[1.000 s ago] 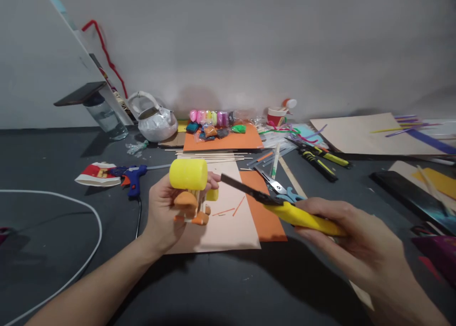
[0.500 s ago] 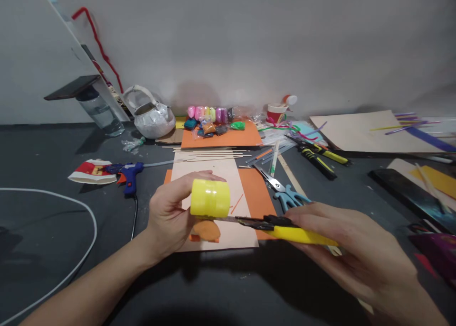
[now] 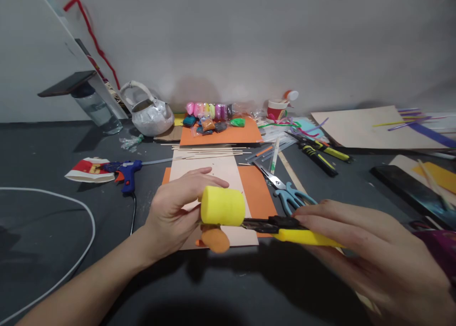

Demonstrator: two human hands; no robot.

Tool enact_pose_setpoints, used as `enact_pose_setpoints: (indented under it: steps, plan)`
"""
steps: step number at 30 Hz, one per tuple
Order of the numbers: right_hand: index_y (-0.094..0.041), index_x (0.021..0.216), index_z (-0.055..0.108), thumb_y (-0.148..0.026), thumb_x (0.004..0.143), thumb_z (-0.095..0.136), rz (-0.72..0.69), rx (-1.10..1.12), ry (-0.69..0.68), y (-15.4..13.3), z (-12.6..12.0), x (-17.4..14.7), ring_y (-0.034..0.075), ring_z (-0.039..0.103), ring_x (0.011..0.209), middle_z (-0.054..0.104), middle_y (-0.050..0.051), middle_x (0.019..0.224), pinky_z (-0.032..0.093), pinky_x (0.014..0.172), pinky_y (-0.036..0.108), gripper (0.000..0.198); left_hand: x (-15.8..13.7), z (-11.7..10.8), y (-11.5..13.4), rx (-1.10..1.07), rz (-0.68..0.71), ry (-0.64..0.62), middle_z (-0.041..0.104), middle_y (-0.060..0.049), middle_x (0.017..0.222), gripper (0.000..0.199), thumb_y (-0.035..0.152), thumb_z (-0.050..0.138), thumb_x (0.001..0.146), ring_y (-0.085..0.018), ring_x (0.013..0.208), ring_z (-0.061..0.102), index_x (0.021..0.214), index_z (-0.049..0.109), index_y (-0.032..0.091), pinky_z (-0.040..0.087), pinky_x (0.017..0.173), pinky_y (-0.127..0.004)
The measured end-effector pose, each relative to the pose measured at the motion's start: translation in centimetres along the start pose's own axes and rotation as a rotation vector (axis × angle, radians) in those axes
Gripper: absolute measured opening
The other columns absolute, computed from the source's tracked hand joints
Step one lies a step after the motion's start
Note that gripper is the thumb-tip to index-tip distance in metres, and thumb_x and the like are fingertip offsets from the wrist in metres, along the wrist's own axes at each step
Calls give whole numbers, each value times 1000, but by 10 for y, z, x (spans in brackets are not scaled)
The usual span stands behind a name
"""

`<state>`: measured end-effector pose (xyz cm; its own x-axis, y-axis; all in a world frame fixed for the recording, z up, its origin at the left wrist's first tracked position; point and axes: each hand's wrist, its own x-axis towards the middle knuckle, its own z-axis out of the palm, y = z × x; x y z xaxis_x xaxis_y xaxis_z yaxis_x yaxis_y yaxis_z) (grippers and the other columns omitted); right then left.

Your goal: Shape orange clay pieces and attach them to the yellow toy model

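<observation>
My left hand (image 3: 174,212) is closed around the left end of a plain yellow cylinder (image 3: 223,206), its index finger stretched over the top. Just beneath the cylinder shows a flat, round orange piece (image 3: 215,239); whether it is joined to the cylinder or held by the hidden fingers I cannot tell. From the right, my right hand (image 3: 366,240) grips pliers (image 3: 302,233) with a yellow handle and slim dark jaws. The jaw tips reach the cylinder's lower right edge and are partly hidden behind it. Light blue scissors (image 3: 288,195) lie just beyond my right fingers.
Pale paper (image 3: 206,174) over orange sheets lies under my hands, with thin sticks (image 3: 213,151) across it. A blue glue gun (image 3: 130,174) is at left, a silver pot (image 3: 153,119) behind. Black-and-yellow pliers (image 3: 318,157) and a dark phone-like slab (image 3: 409,193) lie at right.
The yellow cylinder has shifted right and slightly down in my left hand's grasp, the orange piece with it. My right hand and the pliers have moved slightly right.
</observation>
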<state>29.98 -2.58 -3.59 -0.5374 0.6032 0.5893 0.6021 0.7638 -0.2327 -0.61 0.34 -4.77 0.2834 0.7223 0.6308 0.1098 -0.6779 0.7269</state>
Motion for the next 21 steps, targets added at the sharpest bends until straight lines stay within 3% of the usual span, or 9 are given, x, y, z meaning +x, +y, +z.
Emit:
enact_pose_setpoints:
  steps: [3,11,15,21]
  plan:
    - [-26,117,64,-11,95,57,-126,5,-54,-1,-6,6,17,74,76,77,7,95,59,66,24,27,3,-4,3,87,4,-66,84,-5,93,24,6,72,82,-26,91,80,97,79,23,53,111,-52]
    - [-26,109,67,-23,103,52,-103,18,-55,-2,-14,4,16,73,77,77,6,92,57,66,23,16,10,-9,12,170,-42,-179,85,-4,97,21,3,68,81,-21,91,80,90,77,20,52,112,-44]
    - [-24,108,66,-18,101,56,-8,18,-19,-4,-9,3,16,73,81,75,7,96,57,71,24,14,8,-8,12,117,-78,-191,85,-3,97,24,3,65,83,-21,90,80,91,78,21,50,115,-46]
    - [-24,111,66,-19,101,54,-129,43,-80,2,-14,7,16,73,78,76,7,92,58,64,23,16,8,-7,12,97,-114,-136,85,-1,95,25,0,69,81,-19,91,80,90,80,20,50,114,-40]
